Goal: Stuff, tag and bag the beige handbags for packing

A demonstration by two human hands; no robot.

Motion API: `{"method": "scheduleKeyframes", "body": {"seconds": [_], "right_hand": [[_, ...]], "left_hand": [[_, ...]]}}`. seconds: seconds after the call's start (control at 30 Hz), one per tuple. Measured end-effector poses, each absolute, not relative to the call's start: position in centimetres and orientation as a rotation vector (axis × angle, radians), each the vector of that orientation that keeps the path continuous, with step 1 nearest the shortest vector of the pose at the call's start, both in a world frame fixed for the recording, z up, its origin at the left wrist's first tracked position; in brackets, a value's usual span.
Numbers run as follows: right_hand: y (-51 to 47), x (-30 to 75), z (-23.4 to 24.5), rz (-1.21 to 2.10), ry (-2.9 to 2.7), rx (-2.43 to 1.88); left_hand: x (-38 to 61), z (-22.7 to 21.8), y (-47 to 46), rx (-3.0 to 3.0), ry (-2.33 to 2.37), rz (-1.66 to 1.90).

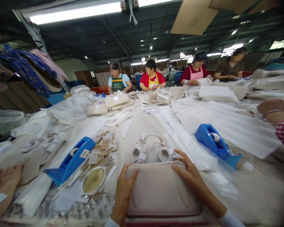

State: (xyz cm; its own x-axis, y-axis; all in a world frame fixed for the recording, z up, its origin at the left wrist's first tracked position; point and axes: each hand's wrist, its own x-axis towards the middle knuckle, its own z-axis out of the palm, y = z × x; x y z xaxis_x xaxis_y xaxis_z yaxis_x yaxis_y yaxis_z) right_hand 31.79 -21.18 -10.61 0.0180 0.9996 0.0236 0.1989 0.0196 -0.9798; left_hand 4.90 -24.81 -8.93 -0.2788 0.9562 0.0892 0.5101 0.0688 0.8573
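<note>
Single head-worn view, forward and down over the worktable (137, 129), left hand (125, 186) and right hand (188, 171) close below

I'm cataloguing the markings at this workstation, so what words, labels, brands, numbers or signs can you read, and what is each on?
"OMLUN" (probable reading, small and blurred): green apron; the smaller line below is unreadable.
Yellow apron: emblem too small to read.
White label on the left blue tape dispenser: illegible.
Brown tags: too blurred to read.
Hanging cardboard: faint marks, illegible.
Beige case: no text visible.
</note>
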Motion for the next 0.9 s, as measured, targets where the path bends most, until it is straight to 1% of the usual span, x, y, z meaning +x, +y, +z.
{"method": "scheduleKeyframes", "body": {"seconds": [0.07,0.13,0.2,0.27,0.33,0.43,0.5,0.53,0.67,0.8,0.9], "right_hand": [[-21.0,31.8,-10.7,1.05,-1.371,-1.343],[-20.9,31.9,-10.9,1.024,-1.391,-1.331],[-20.9,32.0,-11.1,1.002,-1.412,-1.32],[-21.1,32.1,-11.1,0.965,-1.46,-1.346],[-21.4,31.8,-10.7,0.821,-1.584,-1.44],[-21.5,30.1,-9.2,0.302,-1.847,-1.602],[-20.9,28.0,-8.1,-0.008,-1.958,-1.569],[-20.4,26.9,-7.6,-0.076,-2.002,-1.511],[-17.8,22.6,-7.8,-0.091,-2.117,-1.306],[-16.3,21.1,-10.3,-0.159,-2.099,-1.211],[-16.3,21.3,-11.3,-0.138,-2.058,-1.18]], "left_hand": [[5.9,-8.8,-25.1,1.791,2.102,1.098],[7.3,-8.8,-25.2,2.209,2.188,1.013],[8.8,-8.9,-25.2,2.562,1.978,0.838],[9.9,-9.0,-25.0,2.707,1.757,0.692],[10.3,-9.2,-24.8,2.698,1.724,0.621],[10.3,-9.4,-24.6,2.656,1.759,0.612],[10.3,-9.5,-24.7,2.63,1.759,0.63],[10.3,-9.5,-24.8,2.606,1.754,0.65],[9.9,-9.8,-24.8,2.453,1.752,0.823],[9.0,-9.9,-23.1,2.273,1.993,1.16],[8.9,-9.3,-21.1,2.222,2.195,1.174]]}}
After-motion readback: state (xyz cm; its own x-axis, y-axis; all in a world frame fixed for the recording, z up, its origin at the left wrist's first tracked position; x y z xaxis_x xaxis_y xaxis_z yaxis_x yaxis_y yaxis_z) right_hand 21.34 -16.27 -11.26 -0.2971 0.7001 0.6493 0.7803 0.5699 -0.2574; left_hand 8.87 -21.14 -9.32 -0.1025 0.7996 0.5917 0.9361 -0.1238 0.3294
